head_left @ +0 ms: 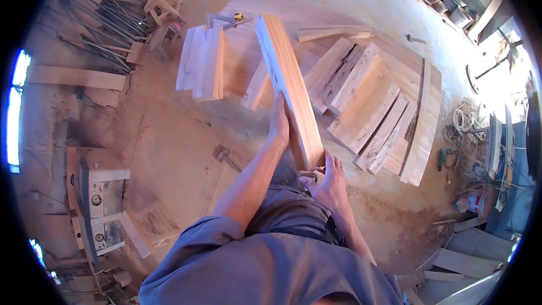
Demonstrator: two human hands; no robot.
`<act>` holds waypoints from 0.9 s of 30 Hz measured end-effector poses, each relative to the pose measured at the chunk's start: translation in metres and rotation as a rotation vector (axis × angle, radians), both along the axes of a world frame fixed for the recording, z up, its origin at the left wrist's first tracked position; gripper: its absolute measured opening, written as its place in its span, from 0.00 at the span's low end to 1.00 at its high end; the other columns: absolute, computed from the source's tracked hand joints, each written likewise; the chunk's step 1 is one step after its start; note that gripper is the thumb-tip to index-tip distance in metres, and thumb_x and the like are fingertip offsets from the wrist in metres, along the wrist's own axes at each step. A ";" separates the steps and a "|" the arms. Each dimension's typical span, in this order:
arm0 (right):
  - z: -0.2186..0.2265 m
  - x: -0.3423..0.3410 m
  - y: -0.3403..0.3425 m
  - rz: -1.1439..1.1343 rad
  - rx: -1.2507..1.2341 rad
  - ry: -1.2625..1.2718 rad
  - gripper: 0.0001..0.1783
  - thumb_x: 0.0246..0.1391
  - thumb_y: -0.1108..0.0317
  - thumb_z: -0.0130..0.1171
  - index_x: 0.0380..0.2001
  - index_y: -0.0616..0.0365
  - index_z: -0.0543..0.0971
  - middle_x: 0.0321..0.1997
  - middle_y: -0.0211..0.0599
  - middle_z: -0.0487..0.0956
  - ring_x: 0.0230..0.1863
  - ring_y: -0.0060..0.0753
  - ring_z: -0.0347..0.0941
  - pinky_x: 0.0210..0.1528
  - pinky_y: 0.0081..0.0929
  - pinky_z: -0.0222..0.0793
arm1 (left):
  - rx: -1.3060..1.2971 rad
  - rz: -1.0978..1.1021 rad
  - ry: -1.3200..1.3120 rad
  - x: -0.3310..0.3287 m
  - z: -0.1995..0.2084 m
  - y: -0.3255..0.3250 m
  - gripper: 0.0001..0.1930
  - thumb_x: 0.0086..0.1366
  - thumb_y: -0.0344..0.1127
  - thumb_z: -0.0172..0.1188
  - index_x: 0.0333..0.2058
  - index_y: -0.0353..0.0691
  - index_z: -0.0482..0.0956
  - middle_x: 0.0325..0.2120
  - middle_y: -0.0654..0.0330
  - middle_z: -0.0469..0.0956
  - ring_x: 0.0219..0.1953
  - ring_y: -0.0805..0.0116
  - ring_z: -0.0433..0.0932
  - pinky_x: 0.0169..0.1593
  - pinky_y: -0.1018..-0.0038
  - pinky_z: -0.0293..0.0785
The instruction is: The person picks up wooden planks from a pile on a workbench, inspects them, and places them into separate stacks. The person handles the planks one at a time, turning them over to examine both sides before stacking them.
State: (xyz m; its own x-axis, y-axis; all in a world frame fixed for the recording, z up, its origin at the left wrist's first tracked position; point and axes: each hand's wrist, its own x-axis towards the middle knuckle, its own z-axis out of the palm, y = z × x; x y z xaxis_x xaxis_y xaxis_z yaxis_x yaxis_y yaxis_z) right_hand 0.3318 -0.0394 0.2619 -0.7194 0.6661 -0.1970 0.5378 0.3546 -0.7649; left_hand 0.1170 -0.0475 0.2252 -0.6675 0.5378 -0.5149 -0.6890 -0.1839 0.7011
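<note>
A long, thick wooden plank (291, 90) slants from my body out over a large wooden tabletop (240, 56). Lines run along its length, and I cannot tell whether it is one piece or several pressed together. My left hand (279, 121) grips its left side near the middle, with the far fingers hidden under the wood. At the near end, my right hand (330, 185) closes round the corner with thumb and fingers. Beneath the plank's left side, a shorter wood piece (257, 86) lies on the tabletop.
Upright boards (200, 65) stand at the tabletop's left, beside a yellow tape measure (238, 16). Several wooden pieces (367, 96) lie at its right. A hammer (227, 158) is on the floor; a machine (104, 203) stands left. Metal clamps (116, 14) pile up far left.
</note>
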 end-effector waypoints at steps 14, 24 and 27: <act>-0.055 0.016 0.026 -0.060 -0.490 -0.177 0.39 0.49 0.52 0.72 0.58 0.66 0.76 0.47 0.53 0.83 0.49 0.47 0.81 0.54 0.40 0.74 | -0.309 -0.150 0.057 0.028 -0.114 -0.011 0.38 0.72 0.57 0.61 0.68 0.34 0.66 0.63 0.54 0.71 0.63 0.61 0.70 0.66 0.64 0.64; -0.144 0.050 0.071 -0.315 -0.532 -0.277 0.29 0.51 0.58 0.70 0.56 0.58 0.80 0.35 0.39 0.82 0.39 0.32 0.78 0.45 0.35 0.75 | -0.556 -0.233 0.483 -0.001 -0.144 0.040 0.30 0.70 0.50 0.65 0.59 0.32 0.76 0.51 0.52 0.82 0.54 0.63 0.78 0.58 0.68 0.72; -0.194 0.065 0.121 -0.441 -0.381 -0.377 0.26 0.52 0.59 0.69 0.54 0.55 0.81 0.40 0.46 0.85 0.43 0.42 0.84 0.48 0.38 0.77 | -0.665 -0.363 0.524 -0.032 -0.150 0.068 0.32 0.67 0.52 0.66 0.60 0.33 0.76 0.52 0.46 0.81 0.55 0.57 0.79 0.57 0.65 0.73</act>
State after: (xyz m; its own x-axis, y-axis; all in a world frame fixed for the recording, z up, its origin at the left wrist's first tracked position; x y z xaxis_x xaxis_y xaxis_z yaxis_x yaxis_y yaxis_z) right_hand 0.3970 0.0812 0.0679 -0.2338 0.7152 -0.6587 0.8236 -0.2143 -0.5251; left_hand 0.0847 0.0207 0.0755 -0.7509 0.4617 -0.4722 -0.1898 0.5339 0.8239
